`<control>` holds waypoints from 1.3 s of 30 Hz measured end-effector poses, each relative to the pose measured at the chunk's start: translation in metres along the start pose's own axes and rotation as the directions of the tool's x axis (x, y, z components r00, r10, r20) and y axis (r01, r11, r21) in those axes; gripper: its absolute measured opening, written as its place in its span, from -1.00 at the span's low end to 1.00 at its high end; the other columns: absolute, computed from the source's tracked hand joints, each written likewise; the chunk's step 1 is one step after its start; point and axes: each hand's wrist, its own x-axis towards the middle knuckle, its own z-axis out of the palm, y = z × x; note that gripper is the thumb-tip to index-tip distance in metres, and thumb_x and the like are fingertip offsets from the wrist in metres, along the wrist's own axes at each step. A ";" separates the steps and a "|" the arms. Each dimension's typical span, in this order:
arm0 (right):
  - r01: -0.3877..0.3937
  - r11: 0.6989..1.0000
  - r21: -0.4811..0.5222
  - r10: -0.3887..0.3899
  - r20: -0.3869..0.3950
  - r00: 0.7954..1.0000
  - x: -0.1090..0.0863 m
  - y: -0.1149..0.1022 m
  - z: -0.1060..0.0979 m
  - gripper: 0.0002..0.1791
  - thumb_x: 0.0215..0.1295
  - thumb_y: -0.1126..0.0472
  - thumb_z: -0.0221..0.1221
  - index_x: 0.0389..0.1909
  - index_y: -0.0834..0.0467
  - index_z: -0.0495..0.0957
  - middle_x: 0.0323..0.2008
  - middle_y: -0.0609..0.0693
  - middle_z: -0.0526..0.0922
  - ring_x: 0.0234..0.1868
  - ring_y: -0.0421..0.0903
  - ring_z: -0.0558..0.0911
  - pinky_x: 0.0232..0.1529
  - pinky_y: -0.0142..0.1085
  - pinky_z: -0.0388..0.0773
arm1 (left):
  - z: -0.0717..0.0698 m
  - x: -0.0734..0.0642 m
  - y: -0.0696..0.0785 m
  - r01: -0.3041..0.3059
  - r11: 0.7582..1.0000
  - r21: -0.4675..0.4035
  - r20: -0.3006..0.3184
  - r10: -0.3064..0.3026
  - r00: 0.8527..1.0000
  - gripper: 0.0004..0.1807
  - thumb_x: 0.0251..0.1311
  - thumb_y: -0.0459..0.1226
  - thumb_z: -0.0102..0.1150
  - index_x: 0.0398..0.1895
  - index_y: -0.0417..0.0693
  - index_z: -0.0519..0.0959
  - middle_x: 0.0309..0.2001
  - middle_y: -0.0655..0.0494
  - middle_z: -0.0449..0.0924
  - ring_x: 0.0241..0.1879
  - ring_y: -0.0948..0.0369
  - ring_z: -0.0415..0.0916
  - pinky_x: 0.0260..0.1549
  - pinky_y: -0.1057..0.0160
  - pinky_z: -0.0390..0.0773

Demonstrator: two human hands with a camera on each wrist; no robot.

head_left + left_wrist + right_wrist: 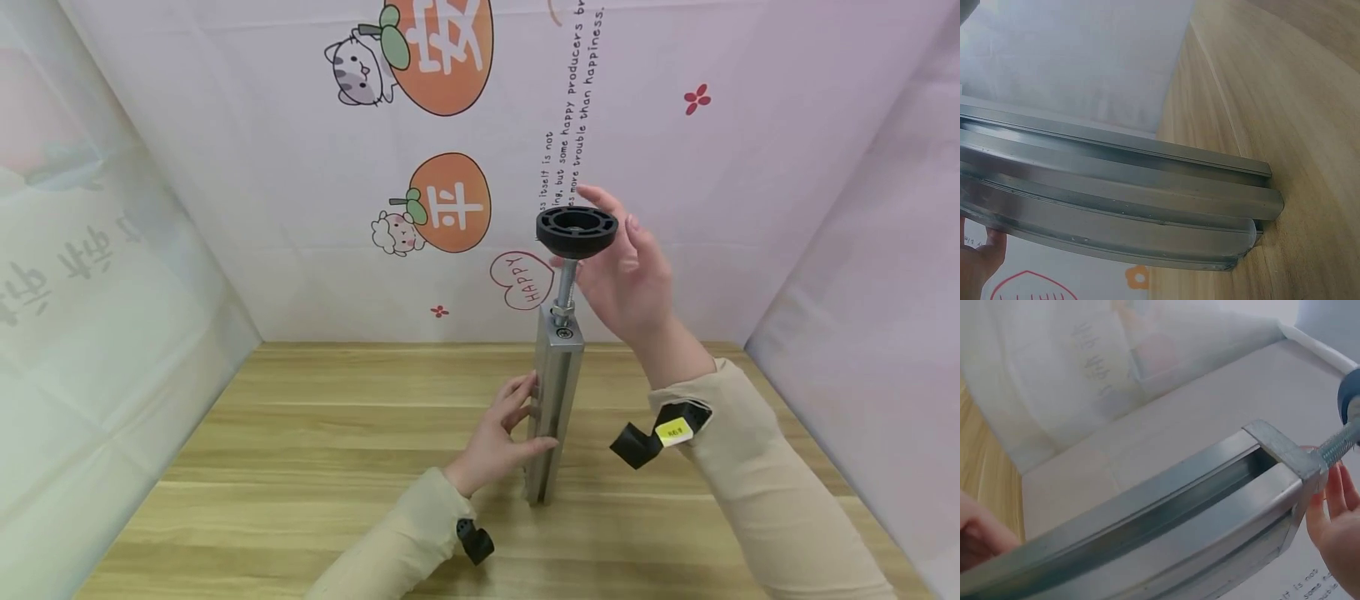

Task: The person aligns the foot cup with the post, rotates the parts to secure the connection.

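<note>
An aluminium profile (553, 417) stands upright on the wooden table, slots running along its length. My left hand (495, 442) grips it below mid-height, thumb on the near face and fingers at the left side. From its end plate rises a threaded rod (1340, 444) with a nut (562, 310) at its base and a round black levelling foot (577, 237) on top. Behind and right of that foot, my right hand (630, 287) is raised with its fingers spread and loosely bent. The foot and rod partly hide those fingertips. In the left wrist view, the profile's lower end (1266, 203) meets the tabletop.
The wooden tabletop (337, 450) ends at a white printed cloth (622, 150) at the back. More cloth hangs at the left (112, 275) and right (862, 275). A black wrist mount (637, 443) juts out from the right sleeve.
</note>
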 end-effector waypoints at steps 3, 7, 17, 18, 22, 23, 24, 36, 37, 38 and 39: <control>-0.080 0.995 0.057 0.077 0.057 0.995 0.000 0.000 -0.003 -0.49 0.34 -0.10 -0.11 0.27 -0.06 0.17 -0.01 -0.03 0.49 0.04 -0.10 0.42 0.13 -0.16 0.27 | 0.000 0.001 0.001 0.009 1.000 0.002 0.004 -0.009 1.000 -0.02 -0.03 -0.55 0.32 0.46 -0.08 0.05 0.26 -0.17 0.17 0.19 0.28 0.19 0.15 0.11 0.47; -0.156 0.960 0.233 0.119 0.163 0.979 0.001 0.002 -0.005 -0.44 0.33 -0.08 -0.14 0.31 0.01 0.17 -0.01 0.06 0.49 0.03 -0.05 0.46 0.18 -0.15 0.31 | -0.001 0.001 0.000 0.037 0.999 0.007 0.005 -0.037 0.999 -0.04 -0.01 -0.53 0.32 0.46 -0.10 0.05 0.27 -0.13 0.18 0.19 0.27 0.20 0.17 0.06 0.45; -0.213 0.856 0.471 0.085 0.278 0.957 0.002 0.013 -0.009 -0.49 0.30 0.07 -0.07 0.24 0.16 0.29 0.01 0.19 0.51 0.04 0.04 0.53 0.22 -0.14 0.36 | 0.000 0.000 -0.001 0.066 0.998 0.002 0.004 -0.066 0.998 -0.06 0.01 -0.52 0.30 0.46 -0.16 0.03 0.28 -0.14 0.16 0.19 0.24 0.21 0.19 0.07 0.43; -0.207 0.858 0.471 0.078 0.279 0.957 0.003 0.014 -0.010 -0.50 0.30 0.06 -0.04 0.23 0.16 0.30 0.01 0.18 0.51 0.04 0.03 0.53 0.22 -0.14 0.37 | 0.000 0.000 0.000 0.064 0.998 0.001 0.004 -0.064 0.998 -0.06 0.01 -0.52 0.30 0.46 -0.16 0.03 0.28 -0.14 0.16 0.19 0.25 0.21 0.19 0.09 0.44; -0.183 0.867 0.464 0.058 0.270 0.961 0.004 0.017 -0.010 -0.53 0.30 0.04 0.04 0.17 0.15 0.34 0.00 0.18 0.53 0.02 0.01 0.54 0.19 -0.13 0.41 | 0.000 0.000 0.000 0.058 0.998 -0.007 0.006 -0.058 0.998 -0.04 -0.01 -0.54 0.30 0.46 -0.14 0.03 0.28 -0.14 0.15 0.19 0.26 0.20 0.18 0.14 0.44; -0.176 0.869 0.462 0.054 0.266 0.963 0.004 0.017 -0.010 -0.54 0.29 0.04 0.05 0.16 0.15 0.35 0.00 0.18 0.54 0.01 0.01 0.54 0.18 -0.13 0.42 | 0.000 0.000 0.000 0.058 0.998 -0.008 0.006 -0.058 0.998 -0.04 -0.01 -0.55 0.31 0.46 -0.14 0.03 0.28 -0.14 0.15 0.19 0.26 0.20 0.18 0.15 0.44; -0.169 0.872 0.459 0.051 0.258 0.965 0.004 0.017 -0.010 -0.54 0.29 0.04 0.07 0.14 0.15 0.35 0.00 0.18 0.54 0.00 0.00 0.55 0.17 -0.13 0.43 | 0.000 0.000 0.000 0.057 0.998 -0.009 0.006 -0.057 0.998 -0.03 -0.02 -0.55 0.30 0.46 -0.14 0.03 0.28 -0.14 0.15 0.20 0.27 0.20 0.18 0.16 0.44; -0.108 0.932 0.347 0.039 0.200 0.979 0.007 0.017 -0.008 -0.58 0.25 0.02 0.16 0.06 0.11 0.39 0.00 0.12 0.56 -0.06 -0.04 0.57 0.12 -0.18 0.48 | -0.001 0.001 0.001 0.064 0.998 -0.002 0.002 -0.064 0.998 -0.05 -0.02 -0.54 0.31 0.45 -0.16 0.05 0.28 -0.16 0.16 0.21 0.24 0.18 0.20 0.15 0.43; -0.100 0.938 0.332 0.034 0.198 0.980 0.007 0.016 -0.008 -0.60 0.26 0.03 0.15 0.06 0.11 0.40 0.00 0.12 0.56 -0.05 -0.05 0.57 0.13 -0.18 0.48 | -0.001 0.001 0.001 0.068 0.998 -0.002 0.003 -0.068 0.998 -0.05 -0.02 -0.54 0.31 0.45 -0.15 0.05 0.28 -0.15 0.16 0.21 0.24 0.18 0.20 0.15 0.42; -0.095 0.942 0.321 0.031 0.198 0.980 0.007 0.016 -0.008 -0.61 0.27 0.04 0.14 0.05 0.12 0.40 0.00 0.12 0.55 -0.03 -0.05 0.56 0.14 -0.18 0.47 | -0.001 0.001 0.001 0.069 0.998 -0.002 0.003 -0.069 0.998 -0.05 -0.02 -0.54 0.31 0.45 -0.16 0.05 0.29 -0.15 0.16 0.21 0.24 0.18 0.21 0.15 0.42; -0.092 0.946 0.310 0.030 0.199 0.979 0.008 0.015 -0.008 -0.62 0.28 0.06 0.13 0.05 0.12 0.41 0.00 0.12 0.55 -0.01 -0.05 0.55 0.15 -0.17 0.46 | -0.001 0.001 0.001 0.071 0.997 -0.003 0.004 -0.071 0.997 -0.05 -0.01 -0.54 0.31 0.45 -0.15 0.05 0.29 -0.15 0.16 0.21 0.24 0.18 0.21 0.16 0.42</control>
